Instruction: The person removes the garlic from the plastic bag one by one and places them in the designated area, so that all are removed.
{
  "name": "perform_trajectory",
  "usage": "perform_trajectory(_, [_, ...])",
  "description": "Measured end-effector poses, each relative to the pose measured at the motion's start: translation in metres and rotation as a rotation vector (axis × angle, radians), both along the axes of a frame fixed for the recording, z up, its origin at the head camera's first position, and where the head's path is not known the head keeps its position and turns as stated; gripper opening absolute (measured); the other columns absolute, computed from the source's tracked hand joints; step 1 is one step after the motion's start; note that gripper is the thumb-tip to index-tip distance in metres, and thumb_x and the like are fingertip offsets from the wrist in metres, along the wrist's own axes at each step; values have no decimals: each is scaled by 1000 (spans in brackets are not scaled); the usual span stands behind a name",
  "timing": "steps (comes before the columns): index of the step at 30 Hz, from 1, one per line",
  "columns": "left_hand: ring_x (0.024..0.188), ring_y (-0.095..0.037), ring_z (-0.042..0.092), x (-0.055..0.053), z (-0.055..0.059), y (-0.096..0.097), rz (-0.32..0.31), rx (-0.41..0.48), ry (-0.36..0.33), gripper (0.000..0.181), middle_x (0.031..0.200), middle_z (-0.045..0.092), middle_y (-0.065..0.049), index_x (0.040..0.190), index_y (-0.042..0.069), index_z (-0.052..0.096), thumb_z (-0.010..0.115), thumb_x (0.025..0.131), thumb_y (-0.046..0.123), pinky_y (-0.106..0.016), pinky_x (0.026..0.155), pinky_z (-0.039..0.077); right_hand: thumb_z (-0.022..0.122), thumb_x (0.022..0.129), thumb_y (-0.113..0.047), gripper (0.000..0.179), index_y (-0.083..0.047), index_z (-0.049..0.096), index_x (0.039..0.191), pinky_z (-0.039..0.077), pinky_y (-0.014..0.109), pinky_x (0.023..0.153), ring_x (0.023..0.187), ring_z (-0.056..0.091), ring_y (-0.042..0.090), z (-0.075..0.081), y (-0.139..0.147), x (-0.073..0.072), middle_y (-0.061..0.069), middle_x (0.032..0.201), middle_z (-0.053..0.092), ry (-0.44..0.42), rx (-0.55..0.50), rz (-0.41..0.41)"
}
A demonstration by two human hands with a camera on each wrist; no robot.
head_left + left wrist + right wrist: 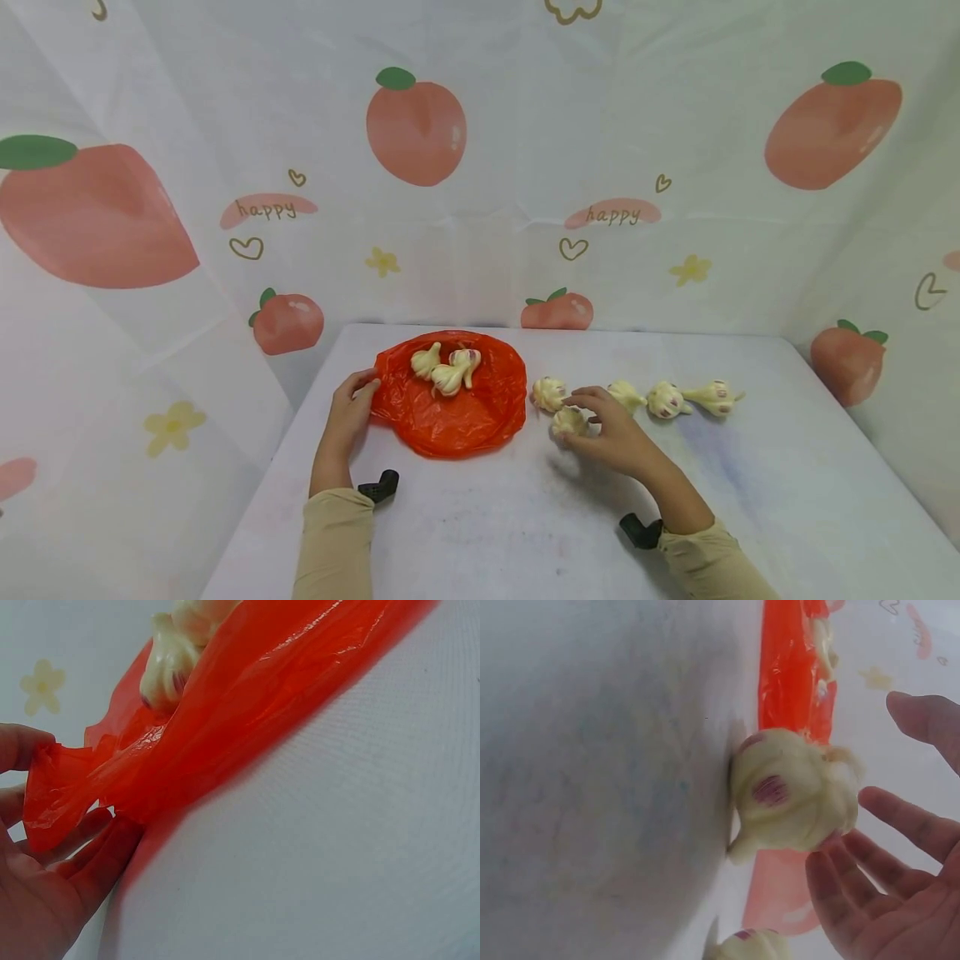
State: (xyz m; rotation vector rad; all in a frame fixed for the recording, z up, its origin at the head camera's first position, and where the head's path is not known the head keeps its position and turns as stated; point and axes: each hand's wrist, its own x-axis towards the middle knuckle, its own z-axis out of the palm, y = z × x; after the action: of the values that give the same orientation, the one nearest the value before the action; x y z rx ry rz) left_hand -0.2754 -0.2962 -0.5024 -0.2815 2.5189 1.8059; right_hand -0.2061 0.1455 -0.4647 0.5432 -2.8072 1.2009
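Note:
A red plastic bag (457,429) lies spread open on the table, with three garlic bulbs (448,380) on it. My left hand (350,417) pinches the bag's left edge between thumb and fingers; in the left wrist view the thin plastic (60,795) bunches there. My right hand (618,437) reaches over a garlic bulb (567,423) to the right of the bag, thumb and fingers spread around it. The right wrist view shows fingertips right at this pale, purple-marked bulb (787,791), with the thumb apart from it. Another bulb (548,393) sits just behind.
Three more garlic bulbs (665,401) stand in a row to the right, beyond my right hand. A white table (480,533) carries everything. Behind it hangs a white cloth (495,208) printed with peaches. Black wrist mounts (641,531) show at both sleeves.

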Motion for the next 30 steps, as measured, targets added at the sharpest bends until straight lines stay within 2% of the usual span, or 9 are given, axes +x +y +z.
perform_trajectory(10, [152, -34, 39, 1, 2, 0, 0, 13, -6, 48, 162, 45, -15, 156, 13, 49, 47, 112, 32, -53, 128, 36, 87, 88, -23, 46, -9, 72, 130, 57, 56, 104, 128, 63, 31, 9, -11, -1, 6, 136, 65, 61, 19, 12])
perform_trajectory(17, [154, -35, 37, 1, 2, 0, 0, -3, -7, 48, 161, 45, -16, 157, 12, 48, 47, 113, 32, -54, 129, 34, 85, 90, -22, 42, -10, 72, 129, 56, 58, 106, 129, 62, 31, 19, -24, -6, 6, 137, 65, 22, -23, 35])
perform_trajectory(23, [154, -35, 37, 1, 1, 1, -1, -1, -9, 48, 161, 45, -17, 157, 12, 48, 47, 113, 31, -54, 129, 35, 83, 92, -20, 35, -16, 73, 125, 58, 56, 102, 125, 64, 31, 24, -38, -15, 7, 132, 69, 39, -72, 60])
perform_trajectory(30, [153, -35, 38, 1, 2, 1, -2, -2, -4, 48, 161, 45, -17, 157, 12, 48, 47, 113, 31, -54, 128, 35, 80, 94, -18, 38, -6, 70, 129, 58, 58, 101, 121, 63, 39, 28, -60, -30, 17, 132, 68, 32, -109, 122])
